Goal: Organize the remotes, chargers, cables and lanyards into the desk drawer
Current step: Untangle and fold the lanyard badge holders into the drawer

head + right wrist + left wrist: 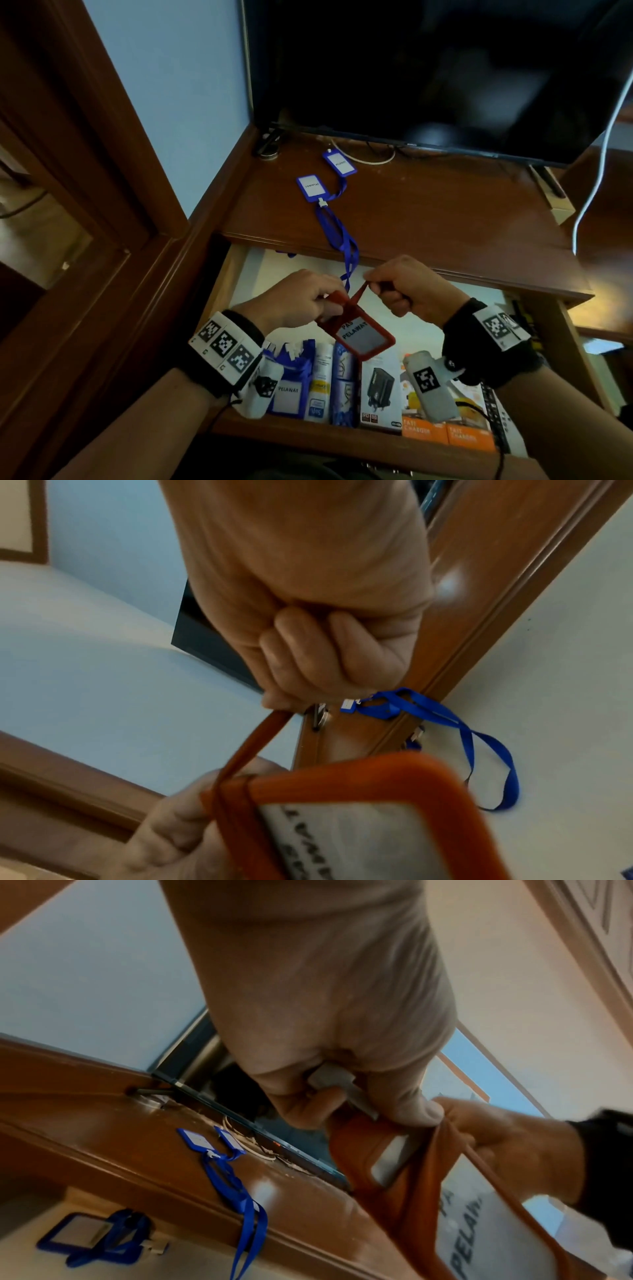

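The person stands over the open desk drawer [236, 274] with a red badge holder [363, 337] held above it: the left hand [301, 298] pinches the holder's top end at its clip, and the right hand [407, 291] is curled round the red strap [359, 294], drawing it taut up from the holder. I judge they are winding the strap round the holder to make a tidy bundle; that goes best with the strap kept flat and snug and the left pinch firm, so the wraps don't slide off the holder's smooth edges. From above I see boxed chargers [380, 394] and a blue badge holder [289, 387] standing along the drawer's front, and two blue lanyards [339, 236] waiting on the desk top, one strap dangling over the edge. The left wrist view alone shows the grey clip [330, 1077] under the thumb and another blue lanyard [92, 1237] lying on the drawer floor; the right wrist view shows the strap crossing the holder's top corner.
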